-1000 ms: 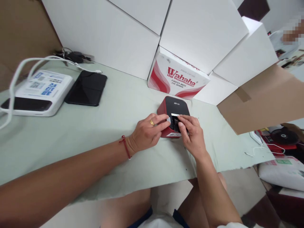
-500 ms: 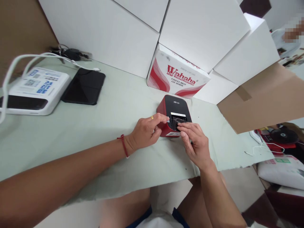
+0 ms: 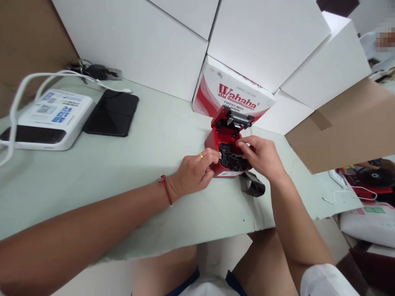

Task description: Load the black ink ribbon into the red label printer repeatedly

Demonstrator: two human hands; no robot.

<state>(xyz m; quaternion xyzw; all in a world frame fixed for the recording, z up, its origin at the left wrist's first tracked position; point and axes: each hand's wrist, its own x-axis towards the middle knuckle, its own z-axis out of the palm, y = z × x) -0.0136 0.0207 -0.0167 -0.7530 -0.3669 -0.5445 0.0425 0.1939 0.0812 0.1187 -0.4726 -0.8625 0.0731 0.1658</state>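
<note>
A small red and black printer [image 3: 210, 139] stands on the cloth-covered table, its lid [image 3: 236, 116] raised with a roller along the edge. Dark glossy film-like material [image 3: 237, 163] lies crumpled inside at the front. Just outside the front right corner rests a black shiny curled piece [image 3: 253, 184]; whether it joins the film I cannot tell. My left hand [image 3: 197, 172], fingers curled, grips the printer's left side, fingertips at the rim. My right hand [image 3: 261, 156] is closed in a pinch at the right inner wall; what its fingers hold is hidden.
Behind the printer leans a Wahaha water carton [image 3: 230, 88] against stacked white boxes [image 3: 259, 37]. To the left lie a black phone [image 3: 112, 113], a white device [image 3: 58, 111] with a cable, and keys [image 3: 97, 72]. A cardboard flap [image 3: 336, 131] stands at the right.
The printer's lid has swung up and back, showing the inside. My right hand has moved from the front edge to the right wall. A black piece now shows by the front corner.
</note>
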